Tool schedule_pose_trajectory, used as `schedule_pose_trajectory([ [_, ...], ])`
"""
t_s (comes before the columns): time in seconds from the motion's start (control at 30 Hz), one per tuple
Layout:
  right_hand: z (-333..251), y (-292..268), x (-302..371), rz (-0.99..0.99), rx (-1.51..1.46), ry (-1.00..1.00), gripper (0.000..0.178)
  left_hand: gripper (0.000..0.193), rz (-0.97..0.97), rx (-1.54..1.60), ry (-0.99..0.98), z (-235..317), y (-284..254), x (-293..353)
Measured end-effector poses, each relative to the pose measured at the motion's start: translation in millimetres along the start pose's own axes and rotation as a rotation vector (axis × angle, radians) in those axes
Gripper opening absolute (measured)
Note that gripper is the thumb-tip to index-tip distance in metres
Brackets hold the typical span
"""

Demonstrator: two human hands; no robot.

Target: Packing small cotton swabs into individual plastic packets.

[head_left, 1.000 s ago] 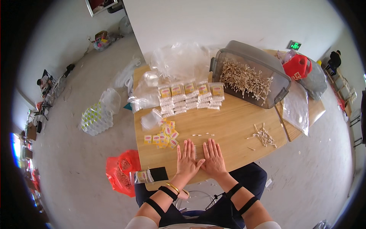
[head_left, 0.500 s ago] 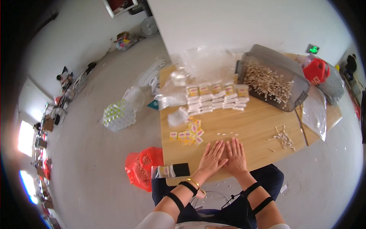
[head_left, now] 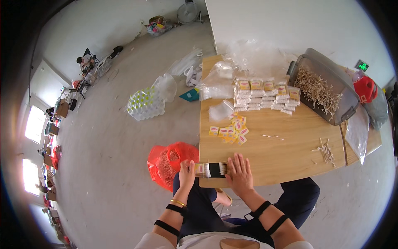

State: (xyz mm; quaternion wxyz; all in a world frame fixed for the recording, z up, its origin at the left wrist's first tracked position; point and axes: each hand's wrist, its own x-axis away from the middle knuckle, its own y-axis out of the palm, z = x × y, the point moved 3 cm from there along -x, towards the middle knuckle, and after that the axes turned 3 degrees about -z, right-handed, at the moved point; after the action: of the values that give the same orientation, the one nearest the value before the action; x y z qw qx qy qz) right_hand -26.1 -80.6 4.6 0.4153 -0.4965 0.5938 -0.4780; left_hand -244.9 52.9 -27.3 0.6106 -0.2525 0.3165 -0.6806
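Black strip (head_left: pixel 214 169) between packet (head_left: pixel 202 170) and swabs (head_left: pixel 224 167), at the near-left corner of the table (head_left: pixel 286 145).
Gripping the packet's outer end in the left hand (head_left: pixel 187 176), likely to steady it; partly covering the swabs with the right hand (head_left: pixel 241 176), open and flat, seemingly to keep them even.

Grey floor (head_left: pixel 116 166), white walls (head_left: pixel 265 25)

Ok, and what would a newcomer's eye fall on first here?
Most likely the red bag, vivid against the grey floor beside the near left of the table. Next comes the big grey bin heaped with swabs, at the table's far right. Then the stacked packets with yellow labels, left of the bin.
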Motion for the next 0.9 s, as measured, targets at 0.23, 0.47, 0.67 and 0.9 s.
schedule_pose_trajectory([
  [0.23,-33,9,-7,0.037,-0.051,-0.059,0.068,0.053,-0.17,0.475,-0.394,-16,31,-7],
  [0.47,-71,12,-18,-0.033,-0.199,-0.017,0.087,0.05,-0.127,0.795,-0.499,-19,36,-2],
  [0.67,-67,19,-16,-0.02,-0.239,0.004,0.101,0.06,-0.201,0.551,-0.412,-9,20,-7],
  [0.9,-77,14,-19,-0.11,-0.018,-0.042,0.105,0.058,-0.137,0.37,-0.07,-22,19,-15],
])
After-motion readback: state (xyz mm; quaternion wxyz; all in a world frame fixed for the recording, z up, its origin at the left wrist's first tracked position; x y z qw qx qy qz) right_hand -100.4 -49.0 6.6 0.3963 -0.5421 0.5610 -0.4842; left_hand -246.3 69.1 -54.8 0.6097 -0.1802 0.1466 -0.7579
